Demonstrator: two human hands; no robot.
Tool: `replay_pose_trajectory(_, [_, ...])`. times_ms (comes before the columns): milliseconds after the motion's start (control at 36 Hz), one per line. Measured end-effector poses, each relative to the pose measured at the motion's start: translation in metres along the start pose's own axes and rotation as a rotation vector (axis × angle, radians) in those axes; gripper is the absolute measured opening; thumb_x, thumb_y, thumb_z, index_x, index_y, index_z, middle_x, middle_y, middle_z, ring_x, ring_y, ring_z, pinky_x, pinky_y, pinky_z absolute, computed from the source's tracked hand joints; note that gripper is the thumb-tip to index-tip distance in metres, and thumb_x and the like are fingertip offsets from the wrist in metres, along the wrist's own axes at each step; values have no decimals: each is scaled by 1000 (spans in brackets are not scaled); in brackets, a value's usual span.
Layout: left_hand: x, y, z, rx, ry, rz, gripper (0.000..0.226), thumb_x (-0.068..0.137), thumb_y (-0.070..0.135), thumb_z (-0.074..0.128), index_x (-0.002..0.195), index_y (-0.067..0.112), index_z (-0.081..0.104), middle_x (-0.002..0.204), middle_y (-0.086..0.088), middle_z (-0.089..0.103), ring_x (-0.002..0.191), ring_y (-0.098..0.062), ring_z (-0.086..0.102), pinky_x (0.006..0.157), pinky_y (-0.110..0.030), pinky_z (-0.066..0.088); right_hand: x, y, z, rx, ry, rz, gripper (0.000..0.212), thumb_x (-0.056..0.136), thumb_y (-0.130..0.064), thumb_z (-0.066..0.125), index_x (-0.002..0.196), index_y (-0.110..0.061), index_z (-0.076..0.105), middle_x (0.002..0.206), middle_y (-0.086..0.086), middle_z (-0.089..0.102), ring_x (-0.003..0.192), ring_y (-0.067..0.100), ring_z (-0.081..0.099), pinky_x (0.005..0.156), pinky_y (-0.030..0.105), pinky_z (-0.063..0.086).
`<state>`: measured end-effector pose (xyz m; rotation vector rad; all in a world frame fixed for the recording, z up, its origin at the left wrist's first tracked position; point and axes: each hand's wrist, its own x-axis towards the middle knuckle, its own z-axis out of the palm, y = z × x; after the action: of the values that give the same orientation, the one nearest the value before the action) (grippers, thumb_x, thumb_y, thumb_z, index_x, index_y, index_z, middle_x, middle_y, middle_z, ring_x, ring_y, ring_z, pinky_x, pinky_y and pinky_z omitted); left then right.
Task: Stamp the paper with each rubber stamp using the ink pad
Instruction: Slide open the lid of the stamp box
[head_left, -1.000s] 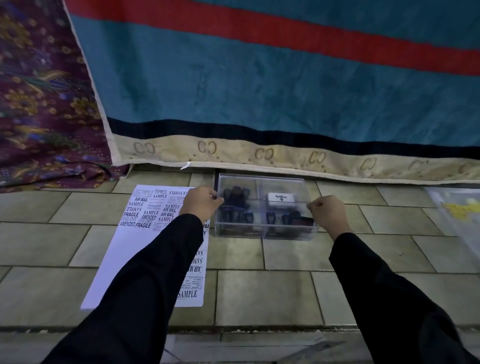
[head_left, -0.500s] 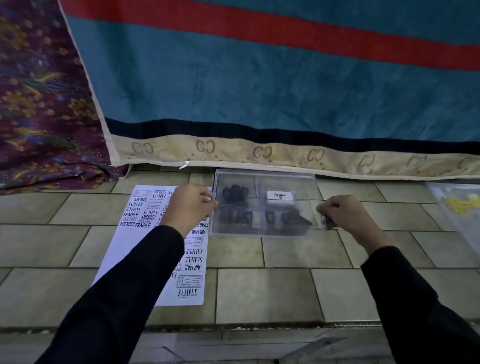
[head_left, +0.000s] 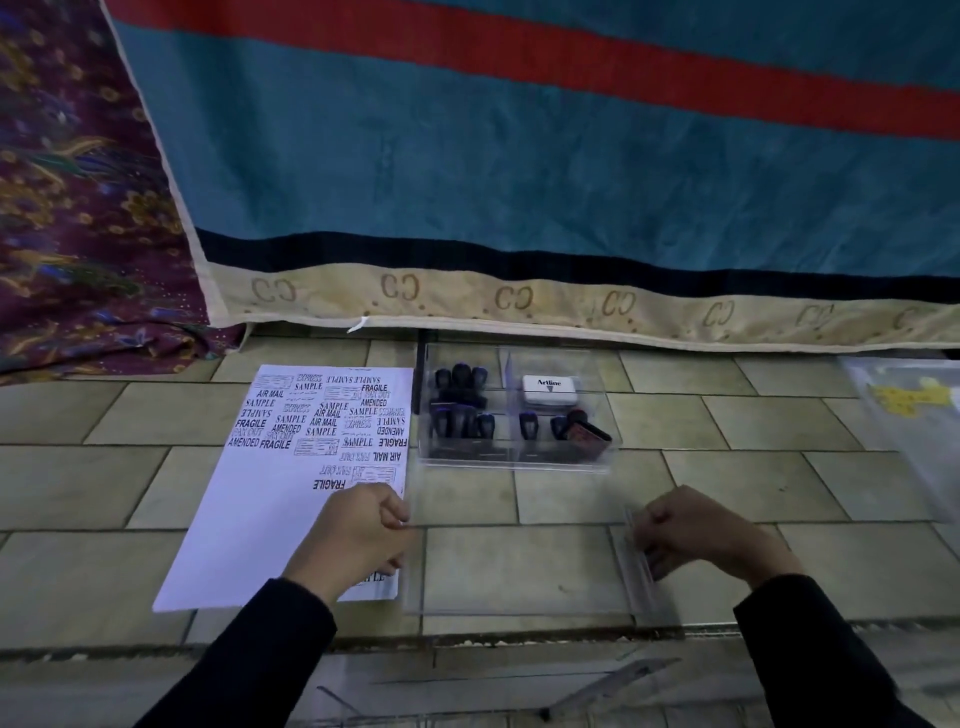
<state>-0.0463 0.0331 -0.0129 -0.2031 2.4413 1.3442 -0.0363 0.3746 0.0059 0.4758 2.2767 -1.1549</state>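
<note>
On my far left the paper (head_left: 249, 519) lies flat on the tiled floor (head_left: 753, 483), its upper part crowded with prints and its lower left blank. It looks thin and likely to slide, so I would pin it down when stamping.

My left hand (head_left: 358, 535) has its fingers curled, pinching the left edge of the clear lid (head_left: 519, 561), which is off the box (head_left: 514, 462) and nearer to me. The lid looks light, stiff and slick.

The open box has 4 compartments. 3 of them hold rubber stamps (head_left: 460, 384), 1 of which is tipped over. They look small and rigid, best pinched by the knob handles. The ink pad (head_left: 549, 389) sits back right, a hard flat case to take by its sides.

My right hand (head_left: 696, 535) grips the lid's right edge.
</note>
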Motion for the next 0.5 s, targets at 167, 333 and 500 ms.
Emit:
replay_pose_trajectory(167, [9,-3,8,49,27,0,10,74,-3,63,77,6,62,57,-3,64,55,-27,68,55,-42,59,12,-3,5,-6,117,25,18,74,12,65,57,4,66,46,15,62,42,25,64,49,33,59])
replay_pose_trajectory(333, [16,-1,11,79,93,18,9,71,-1,62,74,8,64,68,-10,69,52,-23,68,57,-46,59,21,-5,10,9,226,48,24,72,11,71,51,1,64,45,16,62,37,24,62,43,31,57])
replay_pose_trajectory(500, [26,6,12,162,153,31,7,71,-3,60,73,2,63,68,-12,68,55,-24,68,58,-42,59,27,-10,13,-4,299,23,34,69,9,73,42,-6,62,45,15,61,36,23,60,42,30,57])
